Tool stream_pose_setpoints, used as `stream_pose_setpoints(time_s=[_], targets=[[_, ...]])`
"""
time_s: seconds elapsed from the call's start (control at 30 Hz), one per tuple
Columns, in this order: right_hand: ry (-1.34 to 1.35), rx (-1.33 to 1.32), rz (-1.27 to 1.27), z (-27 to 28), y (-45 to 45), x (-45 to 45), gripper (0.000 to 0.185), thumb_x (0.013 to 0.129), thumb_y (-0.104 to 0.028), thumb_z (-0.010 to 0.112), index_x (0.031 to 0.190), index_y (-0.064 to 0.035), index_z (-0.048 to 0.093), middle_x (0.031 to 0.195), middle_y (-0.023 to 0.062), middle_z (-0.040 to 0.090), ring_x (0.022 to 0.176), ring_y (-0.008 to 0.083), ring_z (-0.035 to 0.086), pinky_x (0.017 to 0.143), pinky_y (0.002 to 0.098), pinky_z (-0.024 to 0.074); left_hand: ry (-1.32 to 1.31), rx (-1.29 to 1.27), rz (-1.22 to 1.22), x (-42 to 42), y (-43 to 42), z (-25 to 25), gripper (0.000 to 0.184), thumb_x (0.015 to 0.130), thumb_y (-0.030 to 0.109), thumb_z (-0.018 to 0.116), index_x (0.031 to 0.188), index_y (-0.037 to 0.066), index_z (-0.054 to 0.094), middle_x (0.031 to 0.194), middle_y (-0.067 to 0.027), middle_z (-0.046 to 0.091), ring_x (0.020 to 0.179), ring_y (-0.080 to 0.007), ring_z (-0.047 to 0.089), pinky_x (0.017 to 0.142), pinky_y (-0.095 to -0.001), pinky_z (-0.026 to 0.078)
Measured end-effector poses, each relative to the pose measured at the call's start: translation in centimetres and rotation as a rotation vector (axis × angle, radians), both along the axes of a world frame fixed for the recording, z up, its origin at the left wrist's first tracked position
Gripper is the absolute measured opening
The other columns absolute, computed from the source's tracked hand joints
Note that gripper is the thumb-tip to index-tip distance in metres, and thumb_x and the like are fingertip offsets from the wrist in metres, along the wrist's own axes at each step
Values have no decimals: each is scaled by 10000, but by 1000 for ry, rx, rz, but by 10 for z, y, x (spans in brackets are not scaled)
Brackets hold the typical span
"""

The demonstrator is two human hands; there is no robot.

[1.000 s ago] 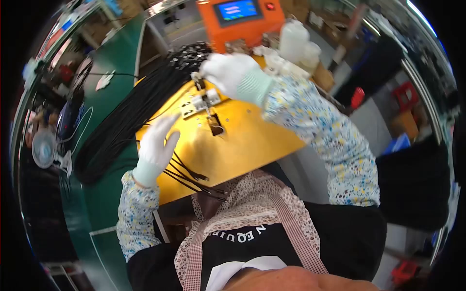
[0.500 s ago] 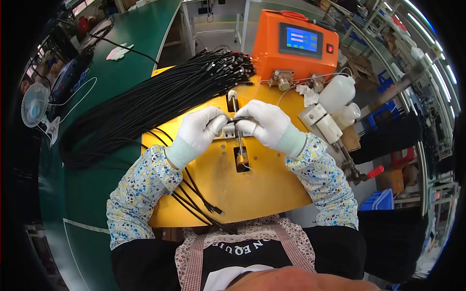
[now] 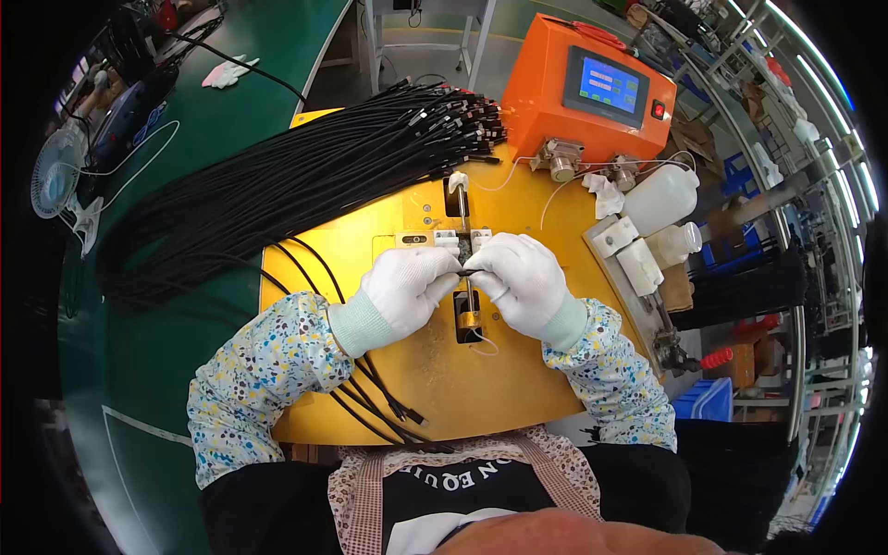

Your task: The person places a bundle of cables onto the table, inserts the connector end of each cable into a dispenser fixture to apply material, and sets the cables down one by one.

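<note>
My left hand [image 3: 407, 289] and my right hand [image 3: 520, 279], both in white gloves, meet in front of the metal fixture. Between their pinched fingertips runs a short dark stretch of black cable [image 3: 469, 271]; the rest of it is covered by the gloves. Just beyond the fingers stand the white blocks [image 3: 447, 239] of the fixture, on a yellow plate [image 3: 435, 379]. A metal rod with a brass-coloured end [image 3: 470, 319] passes beneath my hands. Several loose black cables [image 3: 375, 393] with plugs lie left of my left hand, near the plate's front edge.
A large bundle of black cables [image 3: 305, 176] spreads across the back left onto the green table [image 3: 153, 361]. An orange machine with a screen [image 3: 592, 88] stands at the back right. White bottles [image 3: 661, 199] and a clamp with a red handle [image 3: 716, 358] are at the right.
Both hands have come back toward my body, off the fixture, with the cable still pinched between them. The white blocks now show more fully. The whole view has shifted slightly.
</note>
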State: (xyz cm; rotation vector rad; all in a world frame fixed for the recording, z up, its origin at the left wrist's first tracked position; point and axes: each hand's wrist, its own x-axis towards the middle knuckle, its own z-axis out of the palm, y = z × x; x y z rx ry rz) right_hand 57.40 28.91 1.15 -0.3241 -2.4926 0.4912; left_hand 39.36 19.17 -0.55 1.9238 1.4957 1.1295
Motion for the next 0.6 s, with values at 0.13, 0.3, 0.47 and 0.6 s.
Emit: stream_pose_setpoints(time_s=[0.13, 0.3, 0.47, 0.6], targets=[[-41, -105, 29, 5, 2, -1, 79, 822, -146, 658, 854, -88, 615, 787, 90, 586, 736, 295, 585, 663, 388, 471, 15, 2, 33, 2, 1, 2, 99, 836, 17, 620, 929, 25, 651, 782, -141, 644, 696, -311, 648, 650, -350, 523], [-236, -247, 105, 42, 58, -33, 153, 877, -204, 593, 876, -76, 677, 800, 69, 635, 776, 253, 627, 691, 339, 473, -89, -197, -361, -12, -4, 29, 190, 870, 110, 619, 1040, 42, 670, 815, -117, 662, 759, -302, 656, 719, -353, 534], [-943, 594, -180, 39, 62, -125, 153, 842, -135, 612, 925, -191, 727, 883, -1, 667, 933, 195, 628, 820, 348, 418, 52, -210, -710, -14, -16, 43, 267, 891, 224, 634, 1089, 46, 657, 1021, -128, 656, 938, -315, 633, 850, -374, 512], [-1159, 560, -241, 22, 75, -151, 187, 838, -129, 623, 986, -175, 728, 1057, 34, 683, 1067, 202, 620, 818, 352, 435, 4, -160, -476, -23, -6, 43, 313, 864, 139, 644, 1162, 49, 617, 1155, -159, 609, 1028, -322, 605, 887, -384, 500]])
